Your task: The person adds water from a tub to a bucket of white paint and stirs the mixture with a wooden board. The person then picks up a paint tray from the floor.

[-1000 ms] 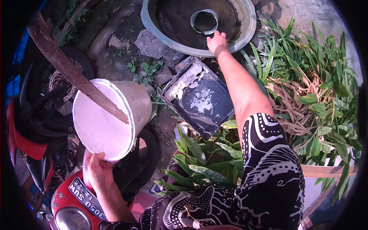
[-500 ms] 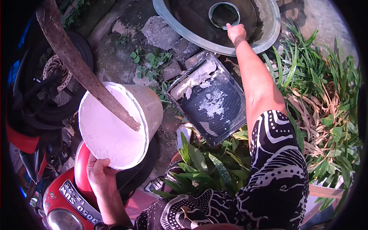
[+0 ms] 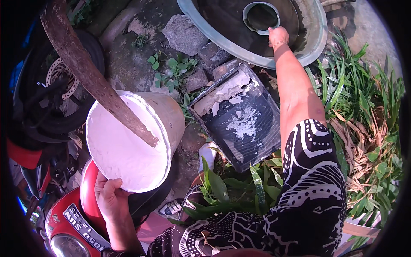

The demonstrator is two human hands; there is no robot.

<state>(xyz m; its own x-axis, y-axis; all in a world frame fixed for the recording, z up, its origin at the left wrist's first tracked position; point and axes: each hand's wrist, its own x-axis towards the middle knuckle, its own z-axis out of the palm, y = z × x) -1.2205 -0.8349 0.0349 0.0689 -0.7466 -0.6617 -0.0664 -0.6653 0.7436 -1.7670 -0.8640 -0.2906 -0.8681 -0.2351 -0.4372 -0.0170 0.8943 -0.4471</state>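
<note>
Seeing the round pale-green bowl (image 3: 245, 19) and the large oval pale-green basin (image 3: 314, 45) around it shifted rightward in view since a second ago. Pinching the bowl's near edge with the closed right grip (image 3: 278, 37), apart from the basin's near rim. Clasping a tilted white bucket (image 3: 171, 118) by its lower rim with the closed left grip (image 3: 111, 192), behind a brown wooden branch (image 3: 90, 73). Seeing a black rectangular tray (image 3: 246, 128) just beside the basin's near rim.
</note>
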